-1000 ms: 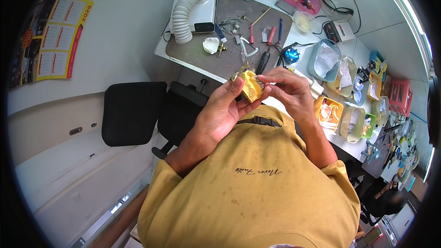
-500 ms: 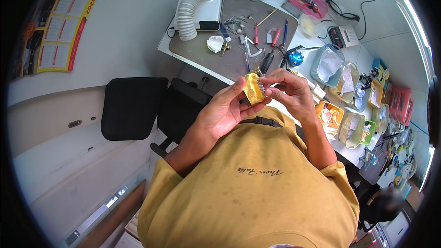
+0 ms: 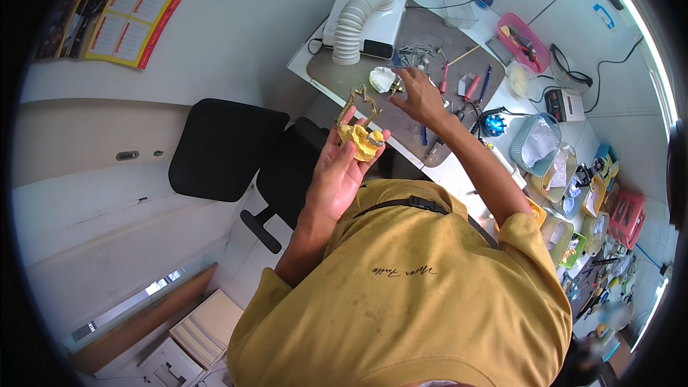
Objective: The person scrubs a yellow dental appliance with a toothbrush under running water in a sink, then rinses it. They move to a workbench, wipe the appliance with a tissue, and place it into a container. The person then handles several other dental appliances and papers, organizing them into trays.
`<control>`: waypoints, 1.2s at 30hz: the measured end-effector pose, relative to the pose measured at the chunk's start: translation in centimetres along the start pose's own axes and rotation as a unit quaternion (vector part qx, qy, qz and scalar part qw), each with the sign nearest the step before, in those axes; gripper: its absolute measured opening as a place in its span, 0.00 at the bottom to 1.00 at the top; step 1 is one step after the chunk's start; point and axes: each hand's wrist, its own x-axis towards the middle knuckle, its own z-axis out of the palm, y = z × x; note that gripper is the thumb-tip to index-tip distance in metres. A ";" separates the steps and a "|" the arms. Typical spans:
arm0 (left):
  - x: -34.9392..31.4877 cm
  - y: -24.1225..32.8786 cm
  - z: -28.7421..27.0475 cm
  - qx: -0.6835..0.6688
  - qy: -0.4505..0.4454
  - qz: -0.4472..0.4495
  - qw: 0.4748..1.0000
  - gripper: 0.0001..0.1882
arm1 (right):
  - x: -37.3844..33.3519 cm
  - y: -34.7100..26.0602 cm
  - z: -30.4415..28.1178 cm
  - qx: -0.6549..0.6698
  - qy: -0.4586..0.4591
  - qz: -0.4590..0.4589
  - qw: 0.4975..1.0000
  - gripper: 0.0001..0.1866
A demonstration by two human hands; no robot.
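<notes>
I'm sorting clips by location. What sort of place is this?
Probably a dental workshop: the left hand holds a yellow dental model with greyish teeth, a white cast lies on the bench, and hand tools lie nearby.

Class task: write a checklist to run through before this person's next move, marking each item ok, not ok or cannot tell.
1. Yellow dental cast supported by the left hand: ok.
2. Metallic teeth present on that cast: ok.
3. Those teeth firmly fixed: cannot tell.
4. White dental cast resting on the mat: ok.
5. Right hand touching the brass-coloured fitting beside the white cast: cannot tell.
6. Mat around the right hand free of loose tools: not ok; a red-handled tool lies close by.
</notes>
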 end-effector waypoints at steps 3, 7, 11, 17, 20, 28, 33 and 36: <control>-0.3 1.2 -0.1 -0.056 -0.019 0.001 0.998 0.40 | 3.4 0.6 4.4 -0.103 -0.034 -0.060 0.992 0.42; -0.5 2.2 -0.1 -0.084 -0.034 0.018 0.996 0.43 | 6.4 0.1 6.5 -0.212 -0.178 -0.051 0.959 0.43; -0.2 3.0 -0.3 -0.107 -0.049 0.026 0.993 0.44 | 7.4 0.5 7.0 -0.233 -0.197 -0.055 0.951 0.43; 1.0 3.2 -1.5 -0.165 -0.030 -0.035 0.985 0.30 | 5.1 0.2 1.8 0.046 -0.098 0.113 0.988 0.35; 2.3 2.5 -2.2 -0.214 -0.006 -0.107 0.971 0.24 | 2.7 0.8 -1.4 0.391 -0.059 0.279 0.875 0.29; 5.8 -1.9 -1.1 -0.259 0.068 -0.279 0.922 0.14 | -6.0 1.1 -10.3 0.596 0.029 0.331 0.731 0.27; 6.5 -3.4 0.3 -0.163 0.041 -0.315 0.934 0.12 | -9.9 -0.8 -15.6 0.420 0.001 0.287 0.861 0.21; 7.0 -4.1 1.6 -0.115 0.027 -0.336 0.934 0.12 | -11.4 -1.4 -17.6 0.301 0.044 0.190 0.934 0.19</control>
